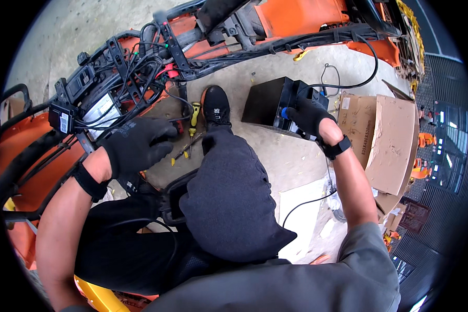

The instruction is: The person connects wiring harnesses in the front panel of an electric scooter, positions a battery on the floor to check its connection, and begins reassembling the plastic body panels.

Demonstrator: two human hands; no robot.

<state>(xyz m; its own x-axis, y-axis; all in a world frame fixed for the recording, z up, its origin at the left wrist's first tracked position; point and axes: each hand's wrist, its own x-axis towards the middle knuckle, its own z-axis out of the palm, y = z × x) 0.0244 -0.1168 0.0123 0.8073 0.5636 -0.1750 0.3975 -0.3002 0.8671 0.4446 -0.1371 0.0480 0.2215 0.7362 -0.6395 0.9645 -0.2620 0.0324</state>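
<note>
My left hand (138,144), in a black glove, hovers with curled fingers just above the floor next to the orange vehicle frame's black wiring bundle (125,78); it holds nothing that I can make out. A yellow-handled screwdriver (193,118) lies on the concrete right of that hand. My right hand (309,115), also gloved in black, rests on the top edge of a black box-shaped battery (268,101) standing on the floor, fingers by its blue terminal cap (284,112). My bent knee (229,192) in dark trousers fills the middle.
An orange vehicle frame (296,15) arches across the top and left side. Flattened cardboard boxes (387,140) lie at the right. A black cable (307,200) runs over the concrete. My black shoe (216,106) stands between screwdriver and battery.
</note>
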